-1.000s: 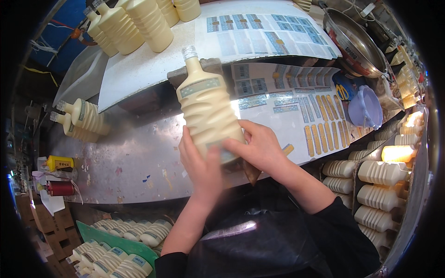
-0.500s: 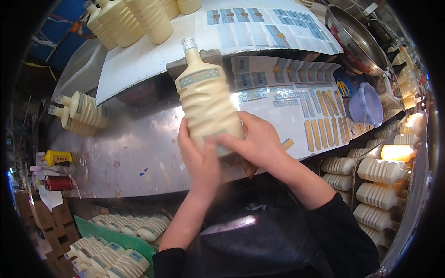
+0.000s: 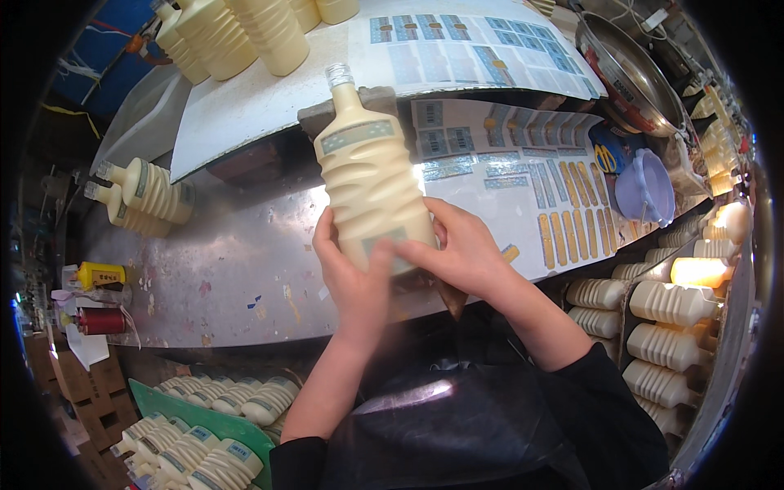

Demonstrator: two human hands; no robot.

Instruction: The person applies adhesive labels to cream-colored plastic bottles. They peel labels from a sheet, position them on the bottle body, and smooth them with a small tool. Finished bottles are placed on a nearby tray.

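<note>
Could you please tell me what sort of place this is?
Probably a small bottle-labelling workshop: the left hand and right hand hold a labelled cream bottle, gold label strips lie in rows on a white sheet, and similar bottles lie stacked at the right.

The scene is looked down on from the head, through the left of two fisheye cameras worn side by side. The bench [image 3: 212,282] is viewed from above at close range, with the lens tilted forward across it. The left hand [image 3: 353,286] and right hand [image 3: 469,251] are framed near the middle; straight edges are bent toward the dark round rim.
</note>
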